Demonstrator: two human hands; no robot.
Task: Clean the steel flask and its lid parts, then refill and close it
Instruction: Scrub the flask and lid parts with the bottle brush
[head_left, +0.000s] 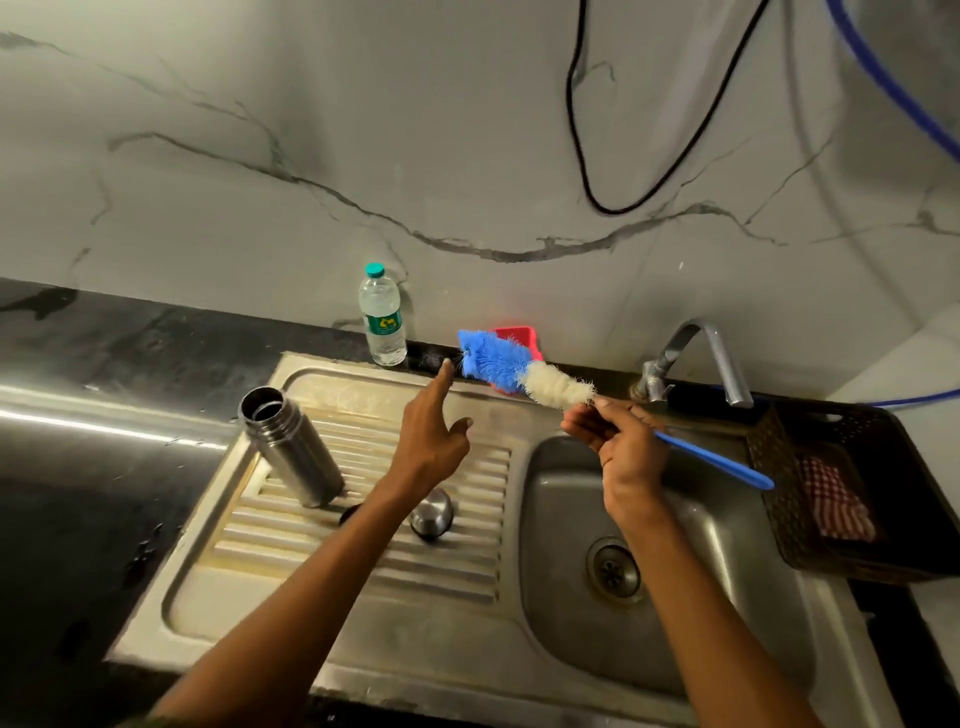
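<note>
The open, lidless cylindrical steel flask (291, 452) stands on the ribbed steel draining board (467, 587), at its left end, leaning in the wide-angle view. Just right of it, partly behind the left forearm, a rounded steel lid cap (432, 512) and a dark lid part (349, 514) rest on the ribs. The left hand (428, 441) hovers above the board, fingers apart, forefinger stretched toward the blue bristle tip of the long blue-and-white bottle brush (524, 374). The right hand (621, 441) has its fingers clamped on the brush's blue handle just below the white bristles, above the sink basin (571, 597). A clear plastic water bottle with a green cap (382, 317) stands on the black table (130, 332) against the wall, beside a red sponge (517, 335).
</note>
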